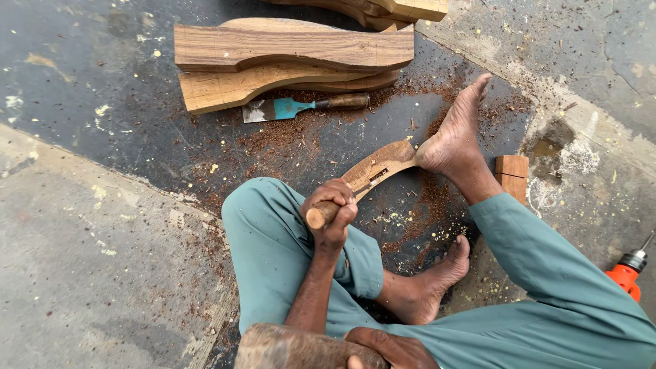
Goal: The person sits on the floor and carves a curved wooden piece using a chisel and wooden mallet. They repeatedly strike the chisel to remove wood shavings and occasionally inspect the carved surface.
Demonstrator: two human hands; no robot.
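Hands: two, left hand (333, 213) and right hand (389, 347)
Bare feet: two
Chisels: two, one gripped, one blue-bladed chisel (301, 106) on the floor
Curved workpiece (379, 166): one
Stacked shaped boards (294, 58): at least four
Small wood block (512, 176): one
Orange drill (629, 273): one
Wooden mallet (301, 348): one

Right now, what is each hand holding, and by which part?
The left hand grips a chisel around its wooden handle. The right hand holds a wooden mallet; which part cannot be told.

chisel blade (361, 190) hidden | wooden mallet (301, 348) cropped | orange drill (629, 273) cropped
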